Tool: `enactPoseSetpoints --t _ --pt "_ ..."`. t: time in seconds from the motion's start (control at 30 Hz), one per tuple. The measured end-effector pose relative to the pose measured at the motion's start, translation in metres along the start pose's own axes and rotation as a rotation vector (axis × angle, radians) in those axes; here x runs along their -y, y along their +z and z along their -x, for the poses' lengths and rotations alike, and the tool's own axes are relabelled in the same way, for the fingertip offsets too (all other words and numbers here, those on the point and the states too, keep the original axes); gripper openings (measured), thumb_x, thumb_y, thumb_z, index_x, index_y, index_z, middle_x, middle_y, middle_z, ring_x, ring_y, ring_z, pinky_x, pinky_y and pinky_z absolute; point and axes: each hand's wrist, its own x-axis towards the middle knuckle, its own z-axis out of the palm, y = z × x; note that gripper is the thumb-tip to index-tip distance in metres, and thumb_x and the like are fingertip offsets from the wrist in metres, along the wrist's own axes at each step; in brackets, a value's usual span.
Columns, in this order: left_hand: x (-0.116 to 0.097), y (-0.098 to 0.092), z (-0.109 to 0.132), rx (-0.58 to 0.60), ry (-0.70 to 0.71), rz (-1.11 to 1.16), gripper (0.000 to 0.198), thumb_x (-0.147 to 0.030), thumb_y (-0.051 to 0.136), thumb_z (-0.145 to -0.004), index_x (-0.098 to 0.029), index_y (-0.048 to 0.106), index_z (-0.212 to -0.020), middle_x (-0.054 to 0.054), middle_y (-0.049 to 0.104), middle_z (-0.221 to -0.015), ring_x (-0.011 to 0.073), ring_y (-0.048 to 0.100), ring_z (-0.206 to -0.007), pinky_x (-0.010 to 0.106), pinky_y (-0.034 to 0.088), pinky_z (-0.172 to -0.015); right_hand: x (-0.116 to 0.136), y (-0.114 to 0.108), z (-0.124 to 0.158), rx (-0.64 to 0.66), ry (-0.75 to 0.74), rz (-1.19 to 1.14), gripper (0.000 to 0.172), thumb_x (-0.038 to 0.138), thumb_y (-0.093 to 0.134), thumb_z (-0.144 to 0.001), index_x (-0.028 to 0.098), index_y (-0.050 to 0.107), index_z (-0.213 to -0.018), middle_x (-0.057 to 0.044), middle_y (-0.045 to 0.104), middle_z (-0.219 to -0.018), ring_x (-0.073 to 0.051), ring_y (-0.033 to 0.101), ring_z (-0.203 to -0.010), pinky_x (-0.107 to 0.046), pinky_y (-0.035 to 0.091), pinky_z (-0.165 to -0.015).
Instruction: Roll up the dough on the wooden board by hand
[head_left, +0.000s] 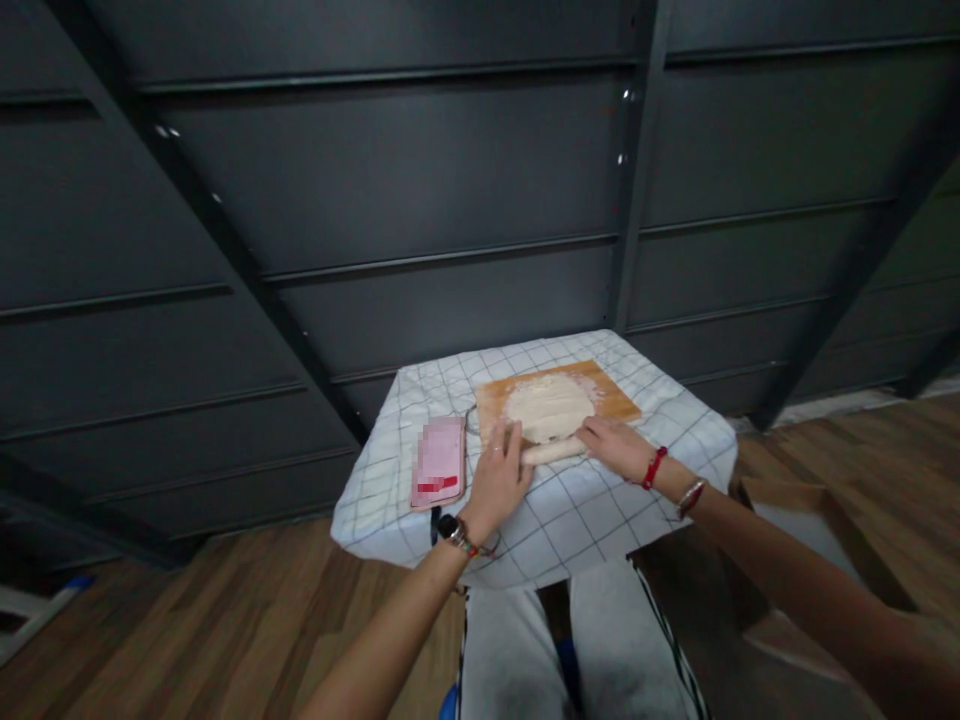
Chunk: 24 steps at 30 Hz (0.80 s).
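While a dark panelled wall [450, 200] fills the background and a wooden floor [187, 620] spreads below, a small table [390, 500] covered by a white checked cloth stands in the middle of the view. On the cloth lies a wooden board [615, 398], set slightly askew, and on the board rests a flattened sheet of pale dough [551, 405], dusted with flour. Just left of the board, a pink phone-like case [439, 462] lies flat on the cloth. Along the near edge of the dough sits a light wooden rolling pin [553, 452], touching the dough and the board. The left hand [499, 480] presses down on the pin's left end, its fingers [514, 440] laid flat and extended over it rather than curled around. The right hand [616, 445] rests on the pin's right end in the same way, palm down, fingers stretched out. A watch [448, 527] sits on the left wrist, and a red band [655, 467] on the right wrist.
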Motion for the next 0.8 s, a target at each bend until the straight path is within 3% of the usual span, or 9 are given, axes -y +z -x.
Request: enactPoseSetpoints --t 0.13,0.27,0.43,0.53,0.63,0.8 --pt "0.005 -0.009 -0.002 -0.018 0.040 0.007 0.067 -0.021 0.051 -0.082 -0.008 0.024 -0.142 0.019 0.022 -0.148 0.0267 0.021 -0.138 0.039 0.030 -0.108 0.000 -0.017 -0.003 -0.128 -0.066 0.067 0.034 0.019 0.030 -0.095 0.014 0.062 -0.105 -0.011 0.055 -0.095 -0.021 0.049 -0.089 -0.032 0.039 -0.076" --pt "0.010 -0.028 -0.021 -0.025 0.049 -0.033 0.045 -0.015 0.053 -0.079 -0.011 0.048 -0.123 0.016 0.039 -0.138 0.0250 0.034 -0.130 0.037 0.032 -0.107 -0.007 -0.046 -0.015 -0.221 -0.138 0.076 0.042 0.022 0.021 -0.097 0.014 0.061 -0.108 -0.011 0.056 -0.099 -0.021 0.045 -0.093 -0.033 0.037 -0.082" --pt "0.017 -0.062 -0.059 -0.045 0.092 -0.078 0.034 -0.019 0.050 -0.082 -0.013 0.053 -0.115 0.011 0.041 -0.137 0.0211 0.046 -0.120 0.030 0.040 -0.100 -0.033 -0.075 -0.042 -0.248 -0.152 -0.019 0.033 0.026 0.034 -0.093 0.015 0.058 -0.114 -0.012 0.053 -0.110 -0.022 0.044 -0.102 -0.034 0.038 -0.087" --pt "0.024 -0.063 -0.087 0.002 0.049 -0.163 0.028 -0.027 0.049 -0.085 -0.014 0.056 -0.109 0.010 0.039 -0.140 0.0220 0.050 -0.116 0.029 0.046 -0.092 -0.049 -0.063 -0.063 -0.351 -0.067 -0.101 0.033 0.024 0.045 -0.089 0.012 0.056 -0.118 -0.014 0.052 -0.112 -0.023 0.043 -0.107 -0.036 0.037 -0.094" --pt "0.032 -0.043 -0.109 0.104 0.028 -0.193 0.031 -0.030 0.049 -0.086 -0.014 0.056 -0.112 0.011 0.042 -0.137 0.0219 0.052 -0.113 0.028 0.047 -0.089 -0.052 -0.030 -0.074 -0.477 0.012 -0.137 0.042 0.019 0.053 -0.084 0.010 0.052 -0.125 -0.016 0.049 -0.120 -0.026 0.039 -0.114 -0.043 0.035 -0.099" --pt "0.047 -0.002 -0.113 0.234 0.073 -0.136 0.039 -0.027 0.051 -0.083 -0.014 0.055 -0.119 0.011 0.047 -0.133 0.0226 0.052 -0.113 0.028 0.043 -0.093 -0.033 0.016 -0.062 -0.233 -0.239 -0.213 0.028 0.021 0.053 -0.086 0.015 0.061 -0.112 -0.010 0.057 -0.109 -0.019 0.050 -0.103 -0.034 0.044 -0.091"
